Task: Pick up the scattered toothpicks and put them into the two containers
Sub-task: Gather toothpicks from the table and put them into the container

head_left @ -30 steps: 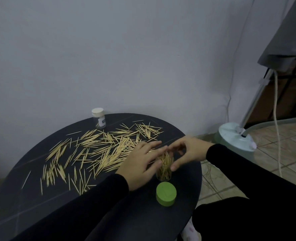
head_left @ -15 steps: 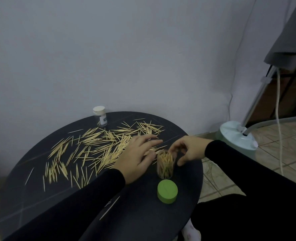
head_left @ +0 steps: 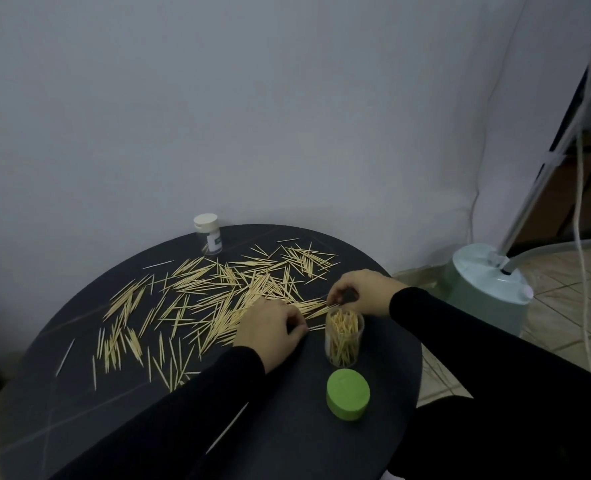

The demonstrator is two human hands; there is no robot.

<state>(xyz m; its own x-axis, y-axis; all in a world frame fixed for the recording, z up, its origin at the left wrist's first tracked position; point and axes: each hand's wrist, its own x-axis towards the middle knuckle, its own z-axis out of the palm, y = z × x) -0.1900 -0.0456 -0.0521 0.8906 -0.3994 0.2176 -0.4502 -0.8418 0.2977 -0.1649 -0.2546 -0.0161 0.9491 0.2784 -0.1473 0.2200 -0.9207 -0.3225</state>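
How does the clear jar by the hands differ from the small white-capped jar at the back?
The clear open-topped jar stands uncapped near the table's front, packed with toothpicks; the small white-capped jar stands closed at the far edge and looks smaller. What the capped jar holds cannot be told. Both are upright and see-through.

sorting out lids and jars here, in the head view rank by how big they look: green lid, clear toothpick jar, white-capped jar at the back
1. Clear toothpick jar, tallest.
2. Green lid, close behind; it is nearer the camera, so unsure.
3. White-capped jar, smallest, but farthest away.
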